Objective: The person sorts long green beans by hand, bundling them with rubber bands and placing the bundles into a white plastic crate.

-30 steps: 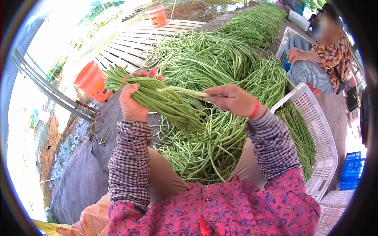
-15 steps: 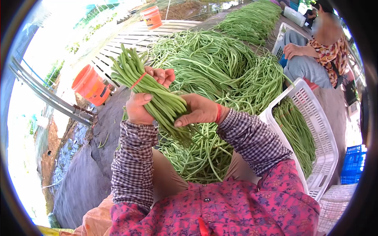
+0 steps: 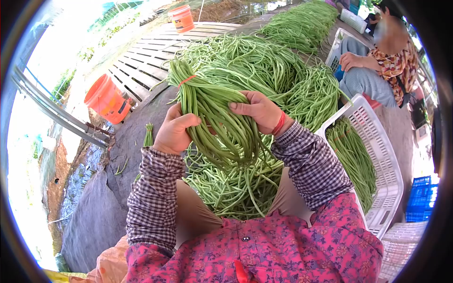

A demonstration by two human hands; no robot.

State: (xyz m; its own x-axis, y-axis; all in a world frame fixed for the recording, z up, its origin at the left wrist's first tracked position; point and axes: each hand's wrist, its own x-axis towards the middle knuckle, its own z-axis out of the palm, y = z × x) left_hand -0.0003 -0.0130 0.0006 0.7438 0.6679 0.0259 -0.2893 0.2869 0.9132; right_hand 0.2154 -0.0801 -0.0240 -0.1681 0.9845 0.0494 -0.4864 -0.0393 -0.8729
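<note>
Green bean bundle, both hands gripping

Long green bundle (image 3: 214,118) is hanging between the two hands, above loose beans (image 3: 236,188) lying between the knees. Red band (image 3: 187,80) is circling its upper end; lower strands are curving into a loop. Left hand (image 3: 177,129) is clasping the left side, thumb in front, most fingers hidden behind. Right hand (image 3: 259,112) is pressing its thumb on the front, fingers mostly hidden behind; red string (image 3: 280,123) is circling that wrist. Small bunch (image 3: 148,135) is lying on dark ground sheet (image 3: 94,214), near the left wrist. Big bean heap (image 3: 250,63) is spreading beyond the hands. White crate (image 3: 388,177), right side, is holding more beans (image 3: 351,155). Another person (image 3: 382,66) is sitting beyond it.
</note>
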